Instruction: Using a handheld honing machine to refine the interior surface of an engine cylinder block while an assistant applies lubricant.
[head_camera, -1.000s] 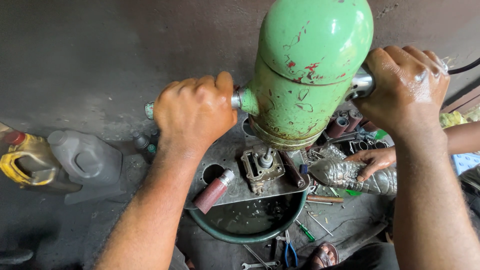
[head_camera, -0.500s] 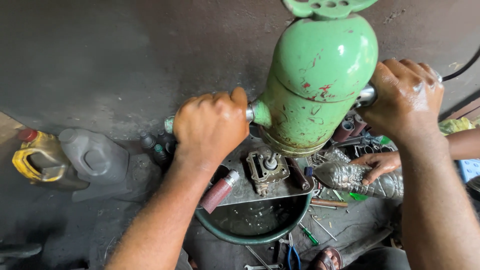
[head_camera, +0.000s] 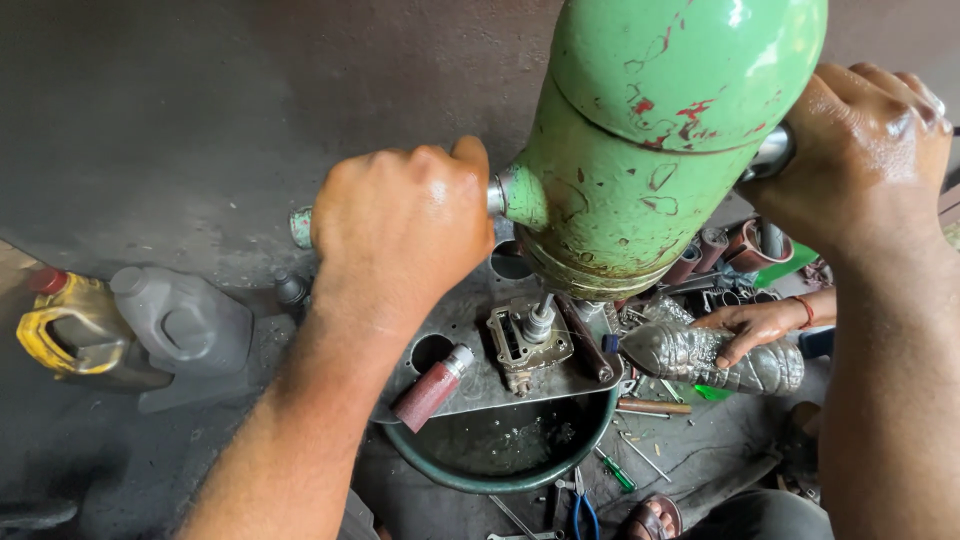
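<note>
Drill (head_camera: 660, 150), a big green one with chipped paint showing red, hangs upright in the middle of the view, gripped at both sides. Left hand (head_camera: 400, 225) is clenched around the left side handle (head_camera: 301, 226), whose green end pokes out past the knuckles. Right hand (head_camera: 860, 160) is clenched around the shiny right handle (head_camera: 772, 152). Below the drill, its bit (head_camera: 540, 318) meets a small metal engine part (head_camera: 522, 345) lying on a grey plate (head_camera: 470, 320) with round holes. A red cylinder (head_camera: 430, 390) leans on the plate's near left edge. The plate sits across a green basin (head_camera: 500, 470) holding dark liquid with specks. Right of it, another person's hand (head_camera: 750, 330) rests on a crushed clear bottle (head_camera: 700, 355) lying on its side, blue cap pointing left. Screwdrivers and pliers (head_camera: 585, 515) lie on the floor nearby. Far left on the floor stand a grey jug (head_camera: 185, 320) and a yellow jug (head_camera: 65, 330) with a red cap, touching each other.
</note>
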